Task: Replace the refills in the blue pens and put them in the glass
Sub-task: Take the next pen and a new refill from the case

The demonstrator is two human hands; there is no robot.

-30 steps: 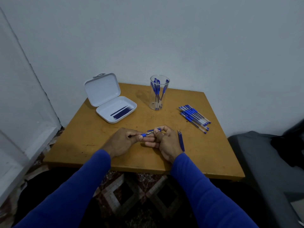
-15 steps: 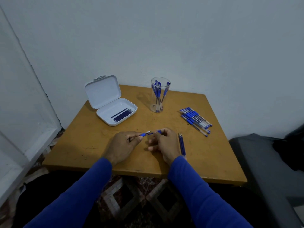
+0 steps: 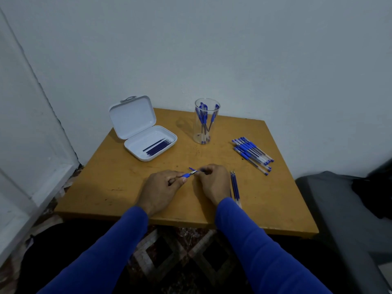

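Head view, the only angle on offer. Both hands work low over the yellow-brown wooden table (image 3: pixel 118 187), close together. The left hand (image 3: pixel 161 188) pinches a blue pen (image 3: pixel 189 174) by its rubbery blue grip, metal tip pointing across to the right hand (image 3: pixel 212 183). That right hand has its fingers curled in at the pen's tip; something small seems pinched there, though what exactly is too tiny to tell. My read: this pen is mid-swap, tip section being unscrewed or screwed back on.

Progress check. Beyond the hands, straight ahead, stands the glass (image 3: pixel 206 122), a tall clear tumbler, smooth-walled, with several blue pens already upright inside, so a good few look done. Ahead and off to the right of the right hand lies the pile of pens (image 3: pixel 252 154), slim clear barrels with blue caps and grips, fanned side by side; these are likely still waiting. Just beside the right wrist lie thin loose refills (image 3: pixel 235 187), dark blue rods with clear ends, apart from the hand; whether old or new I cannot say.

Ahead and left of the left hand sits the white plastic case (image 3: pixel 135 122), rounded corners, glossy lid hinged open, with more refills in case (image 3: pixel 158 147) lying in the tray. Plenty remains.
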